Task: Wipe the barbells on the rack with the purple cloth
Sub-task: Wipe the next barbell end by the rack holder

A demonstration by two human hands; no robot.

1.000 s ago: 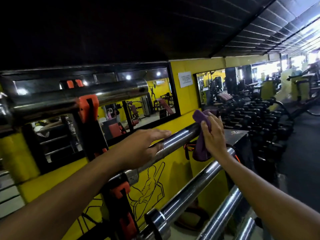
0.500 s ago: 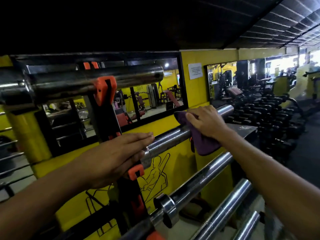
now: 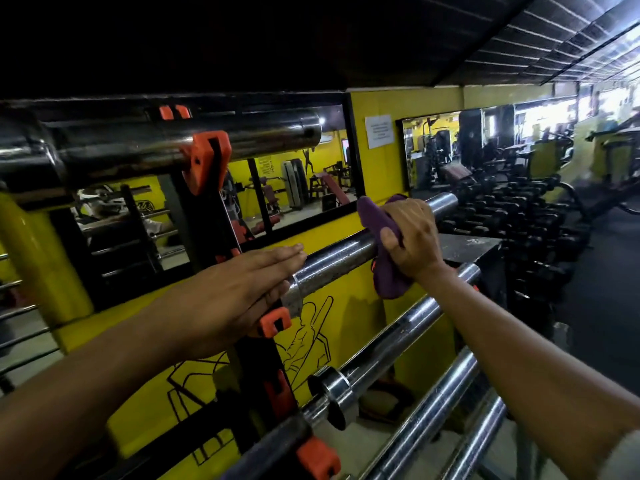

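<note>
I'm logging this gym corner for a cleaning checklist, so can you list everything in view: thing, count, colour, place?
barbells: at least five, chrome, stacked on the rack from top left to bottom right
rack hooks: several, orange, on the black rack upright
purple cloth: one, wrapped round the second barbell's sleeve
mirrors: two, black-framed, on the yellow wall
paper notice: one, white, between the mirrors
dumbbells: many, black, racked at right
left hand: flat, fingers straight, resting on the second barbell by the upright
right hand: grips the cloth round that barbell
</note>
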